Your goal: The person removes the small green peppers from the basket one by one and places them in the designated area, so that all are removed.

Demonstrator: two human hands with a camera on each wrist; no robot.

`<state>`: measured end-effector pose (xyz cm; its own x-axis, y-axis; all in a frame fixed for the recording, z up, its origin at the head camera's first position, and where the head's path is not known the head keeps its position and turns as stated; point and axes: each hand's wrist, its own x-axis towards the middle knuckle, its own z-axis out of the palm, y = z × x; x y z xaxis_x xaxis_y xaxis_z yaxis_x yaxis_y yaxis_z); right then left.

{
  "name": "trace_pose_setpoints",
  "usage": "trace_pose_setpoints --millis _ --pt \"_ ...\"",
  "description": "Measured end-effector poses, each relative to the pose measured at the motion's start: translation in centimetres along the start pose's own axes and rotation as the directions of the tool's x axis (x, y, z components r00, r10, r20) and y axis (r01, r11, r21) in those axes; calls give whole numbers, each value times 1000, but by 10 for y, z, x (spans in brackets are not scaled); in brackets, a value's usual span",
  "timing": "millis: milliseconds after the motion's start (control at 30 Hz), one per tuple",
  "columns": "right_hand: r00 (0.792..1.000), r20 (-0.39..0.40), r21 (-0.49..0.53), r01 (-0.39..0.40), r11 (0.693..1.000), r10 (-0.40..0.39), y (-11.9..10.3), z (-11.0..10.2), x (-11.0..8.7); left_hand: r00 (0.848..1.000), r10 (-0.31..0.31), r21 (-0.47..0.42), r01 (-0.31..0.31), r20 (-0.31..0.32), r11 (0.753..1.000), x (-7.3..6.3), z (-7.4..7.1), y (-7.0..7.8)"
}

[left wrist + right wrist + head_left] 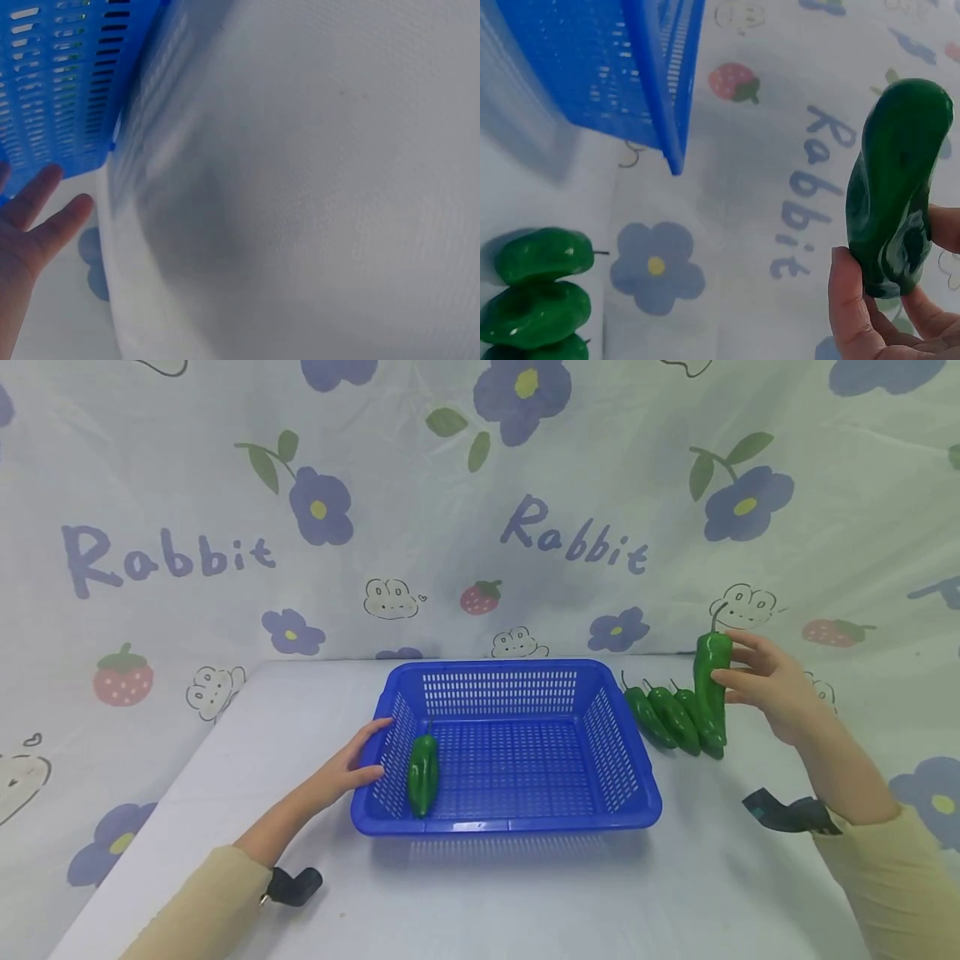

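My right hand (776,685) pinches a long green pepper (710,672) near its stem end, between thumb and fingers. That pepper is upright with its stem up, raised at the right of the table; in the right wrist view it is seen large (900,165). My left hand (341,772) touches the left rim of a blue plastic basket (506,825), fingers spread and fairly straight. Inside the basket, along its left side, lies one green pepper (423,777). Three more green peppers (673,718) lie side by side just right of the basket, partly behind the held one.
The basket stands in the middle of a white-covered table (525,902). Behind it hangs a white cloth (420,518) with flowers, strawberries and "Rabbit" lettering. A dark strap-on device (296,887) sits on the left wrist, another (787,812) on the right.
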<state>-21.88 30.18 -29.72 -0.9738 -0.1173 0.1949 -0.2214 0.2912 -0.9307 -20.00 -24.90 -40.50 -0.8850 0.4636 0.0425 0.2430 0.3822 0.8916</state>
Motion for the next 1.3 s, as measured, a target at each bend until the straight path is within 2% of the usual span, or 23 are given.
trace_pose_setpoints --millis 167,367,733,1000,1200,1300 --pt "998 -51 -39 -39 998 37 10 -11 -1 1000 8 5 -8 0 1000 0 0 0" --pt "988 -122 -203 -119 972 95 21 -15 3 1000 -6 3 6 -8 1000 0 0 -1" --pt "968 -202 -271 -201 941 149 44 -25 8 1000 0 3 0 -5 1000 0 1 -2" --pt "951 -270 -339 -239 910 149 66 -23 16 1000 -7 5 7 -12 1000 0 0 -1" --pt "950 -274 -382 -250 890 149 89 -28 21 1000 -1 -4 1 -8 1000 0 0 -1" --pt "942 -292 -400 -276 874 164 98 -31 24 1000 0 -1 0 -6 1000 1 0 -1"
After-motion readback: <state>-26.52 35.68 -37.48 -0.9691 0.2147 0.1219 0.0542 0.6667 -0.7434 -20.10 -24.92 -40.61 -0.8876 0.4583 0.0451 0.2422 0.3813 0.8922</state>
